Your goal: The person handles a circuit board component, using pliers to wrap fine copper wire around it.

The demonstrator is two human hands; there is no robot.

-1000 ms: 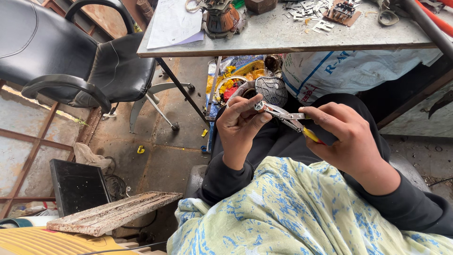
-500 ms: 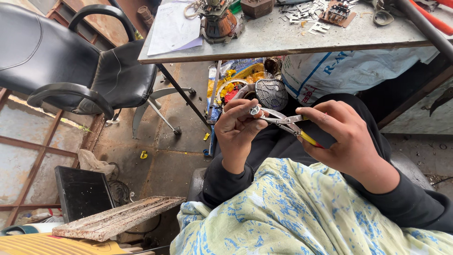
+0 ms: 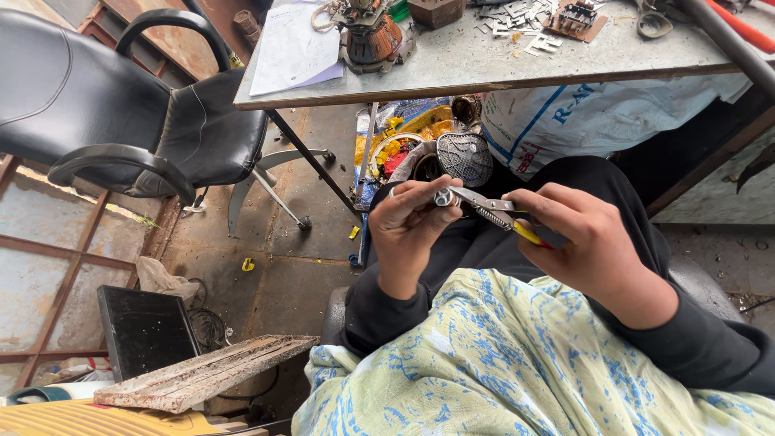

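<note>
While I sit at the grey workbench (image 3: 517,69) that spans the top of the frame, my left hand (image 3: 408,230) pinches a small round metal part (image 3: 442,196) between thumb and fingertips at centre frame. My right hand (image 3: 589,242), right of centre, is closed around the yellow handles of the pliers (image 3: 492,211), whose tips touch the part. A black office chair (image 3: 121,113) stands at upper left; a wooden plank (image 3: 202,373) lies at lower left.
</note>
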